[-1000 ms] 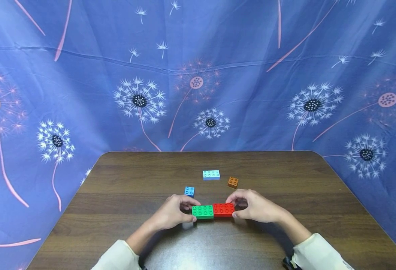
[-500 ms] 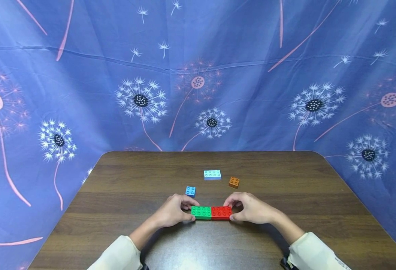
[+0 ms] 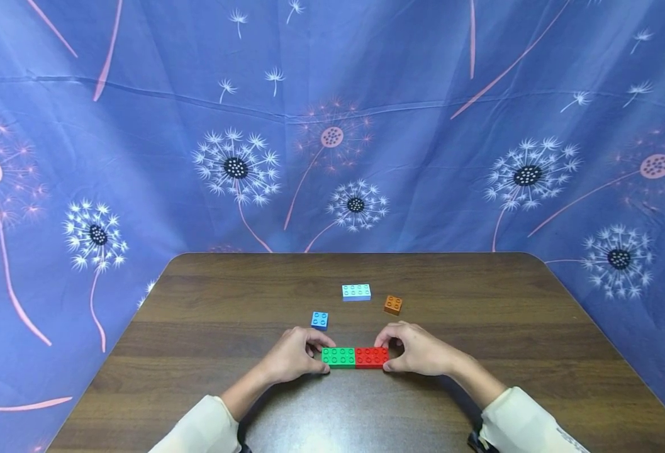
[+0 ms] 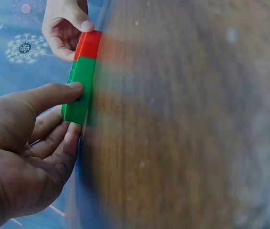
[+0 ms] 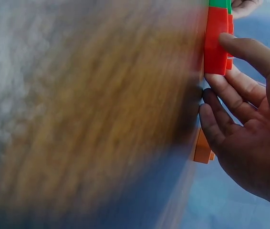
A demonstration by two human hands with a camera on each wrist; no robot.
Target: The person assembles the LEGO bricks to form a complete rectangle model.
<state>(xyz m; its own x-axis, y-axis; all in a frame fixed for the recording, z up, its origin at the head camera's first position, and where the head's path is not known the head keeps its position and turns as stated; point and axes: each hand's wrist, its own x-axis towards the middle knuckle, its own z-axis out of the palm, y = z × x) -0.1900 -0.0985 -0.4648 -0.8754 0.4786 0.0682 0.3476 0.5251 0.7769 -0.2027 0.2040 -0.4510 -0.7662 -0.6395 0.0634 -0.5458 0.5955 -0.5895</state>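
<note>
A green toy building brick point(image 3: 338, 358) and a red toy building brick point(image 3: 371, 358) lie end to end on the wooden table, their short sides meeting in one straight row. My left hand point(image 3: 291, 355) pinches the green brick near its left end, thumb on the front side and fingers behind. In the left wrist view the thumb of the left hand point(image 4: 35, 138) presses the green brick's long side. My right hand point(image 3: 419, 351) pinches the red brick at its right end. The right wrist view shows the right hand's thumb on the red brick point(image 5: 216, 40).
Behind the row stand a small blue brick point(image 3: 319, 320), a light blue brick point(image 3: 356, 292) and a small orange brick point(image 3: 392, 304). The wooden table point(image 3: 224, 283) ends at a blue dandelion-print cloth point(image 3: 423, 157) hanging at the back.
The red brick came level with the green one, its slight offset gone. Over the last half second both hands have kept their grip almost still.
</note>
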